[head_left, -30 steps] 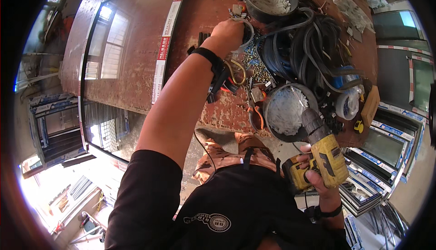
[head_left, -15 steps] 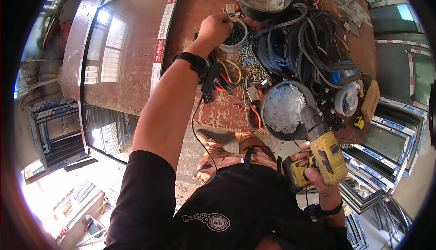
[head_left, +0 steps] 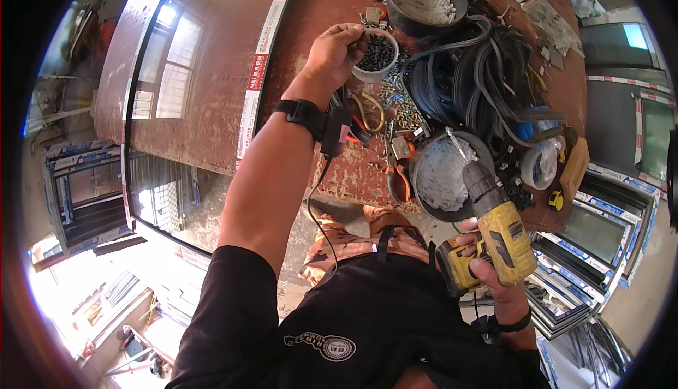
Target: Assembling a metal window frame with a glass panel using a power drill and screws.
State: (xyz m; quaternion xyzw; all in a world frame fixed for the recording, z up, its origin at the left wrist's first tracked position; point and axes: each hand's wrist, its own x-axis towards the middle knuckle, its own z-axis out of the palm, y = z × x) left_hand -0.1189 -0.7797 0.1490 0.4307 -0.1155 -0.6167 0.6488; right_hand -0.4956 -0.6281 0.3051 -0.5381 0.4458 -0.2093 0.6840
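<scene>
My left hand (head_left: 332, 54) is at the left rim of a small white tub (head_left: 371, 77) of black screws (head_left: 376, 51). Its fingers are pinched together, and whatever lies between them is too small or hidden to make out. A black strap with a cabled box (head_left: 335, 131) is on that wrist. My right hand (head_left: 489, 270) grips a yellow and black cordless drill (head_left: 507, 237) by its handle. The bit (head_left: 460, 145) points away from me, above a black bowl (head_left: 432, 214) of whitish small pieces.
A glazed frame (head_left: 256, 71) with taped edges lies on the table's left. Coiled black rubber strips (head_left: 480, 71) fill the right. Loose screws (head_left: 401, 103), orange-handled pliers (head_left: 397, 177), another black bowl (head_left: 399, 22) and a yellow tape measure (head_left: 556, 200) lie around. Frames (head_left: 593, 248) lean at the right.
My left hand has drawn back from over the screws to the tub's left rim, fingers pinched. The drill stays in my right hand, its bit now plainly visible. The whole view has shifted slightly.
</scene>
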